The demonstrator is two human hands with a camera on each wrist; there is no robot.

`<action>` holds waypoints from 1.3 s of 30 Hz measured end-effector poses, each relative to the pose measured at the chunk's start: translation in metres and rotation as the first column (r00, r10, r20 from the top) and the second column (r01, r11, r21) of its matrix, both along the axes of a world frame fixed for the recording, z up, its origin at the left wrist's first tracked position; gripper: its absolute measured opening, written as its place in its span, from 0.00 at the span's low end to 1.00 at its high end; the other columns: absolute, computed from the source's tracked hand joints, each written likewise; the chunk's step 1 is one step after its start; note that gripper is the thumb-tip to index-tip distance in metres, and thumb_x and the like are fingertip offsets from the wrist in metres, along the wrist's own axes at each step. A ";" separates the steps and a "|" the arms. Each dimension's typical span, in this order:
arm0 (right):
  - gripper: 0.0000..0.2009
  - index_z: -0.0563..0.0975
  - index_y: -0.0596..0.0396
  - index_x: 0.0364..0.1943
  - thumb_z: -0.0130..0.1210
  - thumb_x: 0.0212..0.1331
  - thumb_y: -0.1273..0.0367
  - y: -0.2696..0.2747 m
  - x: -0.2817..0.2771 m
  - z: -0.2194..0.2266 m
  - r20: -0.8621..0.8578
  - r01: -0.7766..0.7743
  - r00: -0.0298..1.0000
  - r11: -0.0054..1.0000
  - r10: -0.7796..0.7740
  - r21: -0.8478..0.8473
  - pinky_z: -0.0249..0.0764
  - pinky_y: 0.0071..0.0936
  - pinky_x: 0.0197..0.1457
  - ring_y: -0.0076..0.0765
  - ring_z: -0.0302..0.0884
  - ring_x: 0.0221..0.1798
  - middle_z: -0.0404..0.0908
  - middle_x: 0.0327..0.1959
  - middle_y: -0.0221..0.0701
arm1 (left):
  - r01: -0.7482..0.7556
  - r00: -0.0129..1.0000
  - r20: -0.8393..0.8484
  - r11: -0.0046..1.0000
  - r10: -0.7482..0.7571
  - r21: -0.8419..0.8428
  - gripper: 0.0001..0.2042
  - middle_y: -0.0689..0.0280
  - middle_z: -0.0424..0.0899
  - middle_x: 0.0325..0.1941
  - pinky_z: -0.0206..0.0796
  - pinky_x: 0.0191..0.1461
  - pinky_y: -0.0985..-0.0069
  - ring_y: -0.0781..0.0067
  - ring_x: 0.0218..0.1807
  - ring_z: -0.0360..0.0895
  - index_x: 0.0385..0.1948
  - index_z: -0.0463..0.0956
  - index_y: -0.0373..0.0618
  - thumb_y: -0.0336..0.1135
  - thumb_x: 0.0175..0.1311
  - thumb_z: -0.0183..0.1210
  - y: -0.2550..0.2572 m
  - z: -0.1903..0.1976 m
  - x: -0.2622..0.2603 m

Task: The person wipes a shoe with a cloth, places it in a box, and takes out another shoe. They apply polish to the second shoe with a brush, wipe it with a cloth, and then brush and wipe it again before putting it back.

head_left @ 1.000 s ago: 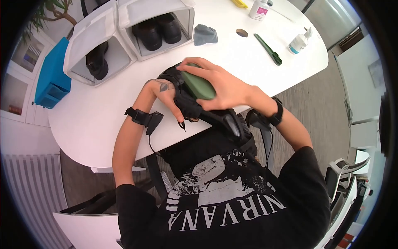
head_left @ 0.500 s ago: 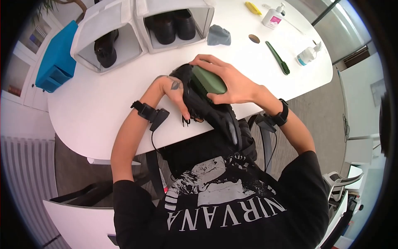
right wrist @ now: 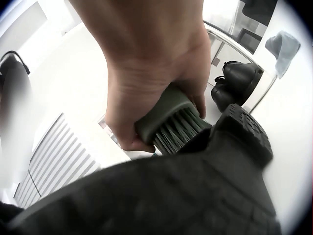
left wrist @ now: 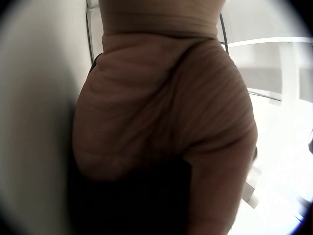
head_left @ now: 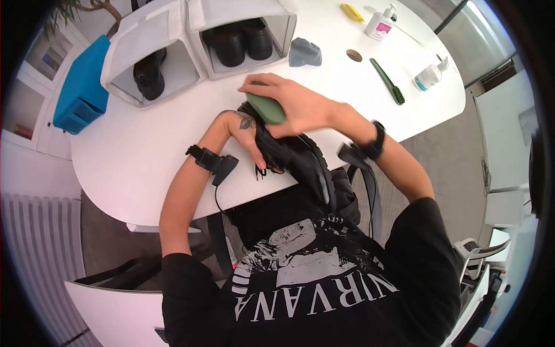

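A black shoe [head_left: 303, 162] is held on its side over the table's near edge, its toe end towards my body and dark laces hanging beside my left thumb. My left hand [head_left: 241, 130] grips it from the left, the other fingers hidden by the shoe. In my right hand [head_left: 298, 104] is a green scrub brush [head_left: 266, 109], pinched between thumb and fingers. The right wrist view shows its green bristles [right wrist: 178, 132] down at the shoe's upper, close to the treaded heel [right wrist: 244, 129]. My palm [left wrist: 161, 107] fills the left wrist view above the dark shoe.
Two white shoe boxes [head_left: 193, 69] with black shoes [head_left: 240, 43] stand at the back left beside a blue box [head_left: 81, 95]. A grey cloth [head_left: 304, 53], a green long-handled brush [head_left: 387, 81], pump bottles [head_left: 380, 24] and a yellow object [head_left: 351, 11] lie farther right.
My right hand has moved the brush left along the shoe, towards its heel end, compared with half a second ago. The left hand keeps its hold with little movement.
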State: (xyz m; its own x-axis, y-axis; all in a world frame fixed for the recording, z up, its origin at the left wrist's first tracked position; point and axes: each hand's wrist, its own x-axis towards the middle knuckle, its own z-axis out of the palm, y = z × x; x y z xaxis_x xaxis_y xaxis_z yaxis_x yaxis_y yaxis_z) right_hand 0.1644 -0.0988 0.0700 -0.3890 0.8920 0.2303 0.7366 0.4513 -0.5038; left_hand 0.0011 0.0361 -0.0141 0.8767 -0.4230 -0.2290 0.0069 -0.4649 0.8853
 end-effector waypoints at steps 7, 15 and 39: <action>0.42 0.72 0.65 0.71 0.69 0.45 0.64 -0.083 -0.014 0.025 0.014 -0.003 1.000 1.000 0.003 0.027 0.70 0.44 0.78 0.60 0.70 0.74 0.69 0.73 0.52 | 0.027 0.984 -0.175 0.961 0.023 0.274 0.22 0.62 0.94 0.49 0.77 0.57 0.74 0.72 0.48 0.88 0.50 0.90 0.43 0.46 0.58 0.81 0.004 -0.002 0.005; 0.44 0.70 0.60 0.74 0.67 0.45 0.66 -0.027 -0.006 -0.001 -0.052 0.120 0.992 0.993 -0.119 0.015 0.70 0.46 0.77 0.64 0.72 0.73 0.66 0.77 0.51 | -0.018 0.993 -0.118 1.000 0.017 -0.014 0.19 0.65 0.95 0.48 0.78 0.58 0.74 0.74 0.50 0.88 0.48 0.90 0.41 0.37 0.57 0.82 0.002 0.007 0.001; 0.41 0.71 0.65 0.70 0.68 0.45 0.66 -0.079 -0.019 0.015 -0.044 0.174 0.984 0.984 -0.175 -0.022 0.72 0.46 0.75 0.62 0.71 0.71 0.68 0.71 0.52 | -0.022 0.982 -0.186 0.999 0.017 -0.025 0.19 0.66 0.95 0.47 0.77 0.57 0.77 0.75 0.48 0.89 0.49 0.92 0.45 0.45 0.60 0.79 0.013 -0.025 0.006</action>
State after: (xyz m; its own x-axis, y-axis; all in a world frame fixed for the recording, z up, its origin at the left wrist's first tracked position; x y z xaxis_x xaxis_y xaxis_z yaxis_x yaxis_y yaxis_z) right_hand 0.1456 -0.1782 0.0846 -0.2161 0.9495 0.2277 0.7791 0.3082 -0.5459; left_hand 0.0075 0.0490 -0.0392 0.8281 -0.4145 -0.3773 0.1814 -0.4388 0.8801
